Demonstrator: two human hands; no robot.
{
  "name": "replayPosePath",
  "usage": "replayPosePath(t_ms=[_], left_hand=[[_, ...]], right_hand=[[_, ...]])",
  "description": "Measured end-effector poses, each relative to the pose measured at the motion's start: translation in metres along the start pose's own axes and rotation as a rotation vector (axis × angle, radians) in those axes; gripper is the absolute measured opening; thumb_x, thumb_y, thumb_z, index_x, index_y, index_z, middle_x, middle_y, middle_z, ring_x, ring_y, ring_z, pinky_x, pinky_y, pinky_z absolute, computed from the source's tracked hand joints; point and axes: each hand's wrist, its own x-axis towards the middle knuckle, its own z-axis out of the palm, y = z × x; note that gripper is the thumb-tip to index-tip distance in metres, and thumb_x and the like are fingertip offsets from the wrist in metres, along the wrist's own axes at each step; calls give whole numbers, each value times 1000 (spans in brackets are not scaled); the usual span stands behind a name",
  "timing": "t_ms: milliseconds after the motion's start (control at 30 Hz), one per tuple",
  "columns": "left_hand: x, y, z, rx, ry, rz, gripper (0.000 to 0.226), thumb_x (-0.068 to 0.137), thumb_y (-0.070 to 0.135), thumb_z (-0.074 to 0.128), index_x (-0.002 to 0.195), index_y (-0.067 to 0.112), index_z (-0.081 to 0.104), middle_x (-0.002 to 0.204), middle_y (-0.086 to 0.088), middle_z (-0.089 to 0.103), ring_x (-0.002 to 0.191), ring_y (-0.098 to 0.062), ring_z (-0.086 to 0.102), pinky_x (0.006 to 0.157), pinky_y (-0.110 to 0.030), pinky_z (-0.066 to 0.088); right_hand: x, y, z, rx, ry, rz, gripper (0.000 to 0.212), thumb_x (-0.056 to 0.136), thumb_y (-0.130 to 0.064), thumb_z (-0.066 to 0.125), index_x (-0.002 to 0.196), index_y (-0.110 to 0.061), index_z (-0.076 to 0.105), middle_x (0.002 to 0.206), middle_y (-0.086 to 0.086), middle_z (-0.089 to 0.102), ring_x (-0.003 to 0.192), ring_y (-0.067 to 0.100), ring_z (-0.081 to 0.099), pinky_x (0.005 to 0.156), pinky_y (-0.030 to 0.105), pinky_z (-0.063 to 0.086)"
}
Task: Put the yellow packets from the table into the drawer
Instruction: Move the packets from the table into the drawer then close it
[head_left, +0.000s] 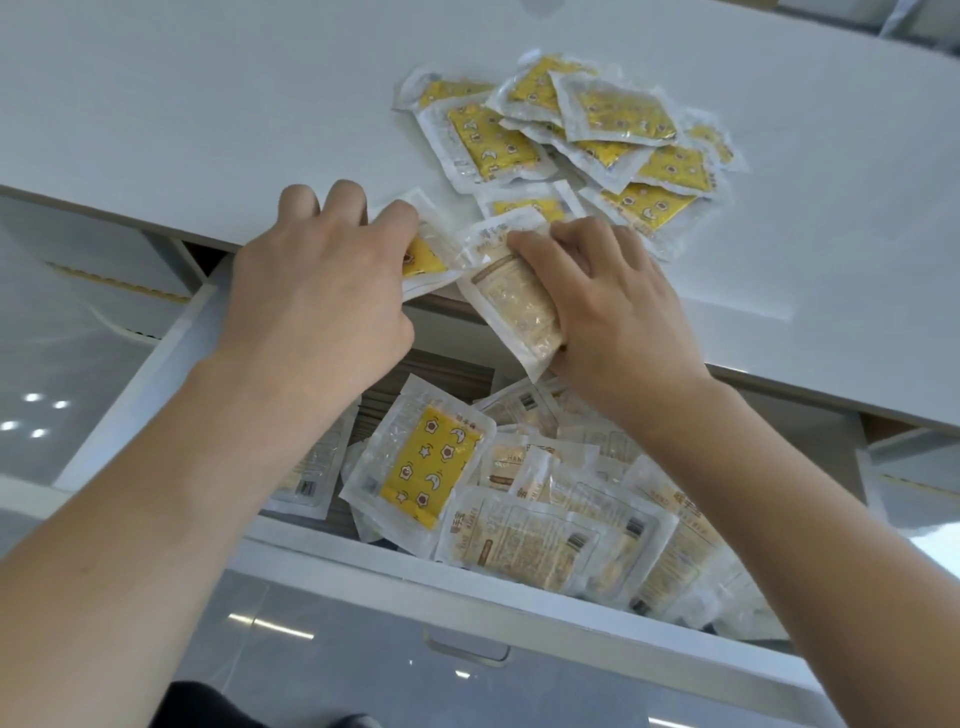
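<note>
Packets (576, 135) on the desk (208, 104) look light, soft, slippery; each hand's grip, left (311, 291) and right (613, 306), pinches one at the desk edge above the drawer (171, 358).

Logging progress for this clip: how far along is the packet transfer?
Roughly midway. Done: many clear-wrapped yellow packets already lie in the open white drawer. In hand: the left hand holds a packet at the edge of the white table, and the right hand grips another one over the drawer. Left: a loose heap of packets on the table.
</note>
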Motion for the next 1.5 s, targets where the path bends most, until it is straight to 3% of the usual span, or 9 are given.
replayPosePath(t_ms=[400,533,667,767,900,1000,1267,1367,1500], left_hand=[[-5,3,-27,-237,-102,41,27,81,13,56,103,23,44,71,1,51,57,-18,45,48,-30,27],[-6,-1,-37,-311,-169,72,21,77,16,62,88,25,47,67,-2,54,60,-22,49,51,-32,38],[-7,-3,-42,-388,-331,3,12,80,24,65,78,22,53,68,-4,61,62,-24,58,53,-37,46],[-7,-5,-37,-296,-614,-25,10,76,23,67,74,16,60,64,-3,65,59,-24,62,55,-38,51],[-13,-2,-21,-94,-947,-16,20,80,11,53,93,18,65,84,-1,67,67,-17,59,54,-25,41],[-11,-7,-14,-60,-786,-34,43,83,13,50,124,26,55,119,1,60,98,-19,56,74,-27,44],[-7,13,-24,-378,-363,72,20,89,17,49,99,28,62,88,8,62,81,-13,57,71,-31,47],[-3,21,-25,-465,-109,101,19,92,17,49,102,24,63,87,6,63,73,-11,55,67,-29,44],[8,28,-7,-424,47,174,29,93,21,53,120,15,59,118,-4,59,107,-24,50,89,-38,42]], right_hand=[[-30,3,-9,303,246,-190,36,86,-25,73,119,-14,69,99,6,66,80,24,58,65,35,48],[-34,-9,-31,711,93,-168,30,88,-21,69,116,-11,68,91,3,67,79,14,62,66,27,49],[-43,-11,-39,1023,-301,298,14,83,-25,76,94,-17,73,81,-1,73,69,16,69,61,34,58],[-48,-11,-27,838,-706,382,17,83,-33,73,95,-22,72,86,-2,74,71,15,71,71,41,60],[-46,-14,-20,501,-775,330,32,83,-54,65,101,-29,58,93,-11,66,74,9,67,69,34,58],[-43,-12,-24,286,-565,243,38,87,-58,55,112,-29,55,99,-10,64,86,13,63,76,34,56],[-32,-11,-39,408,153,-5,13,93,-13,56,93,-7,67,69,1,63,59,19,59,54,38,52],[-23,0,-35,327,244,16,16,92,-13,55,98,-6,68,82,3,63,75,20,58,72,35,50],[-12,23,-27,215,91,236,33,93,-25,52,122,-11,58,121,8,53,116,30,48,100,36,35]])
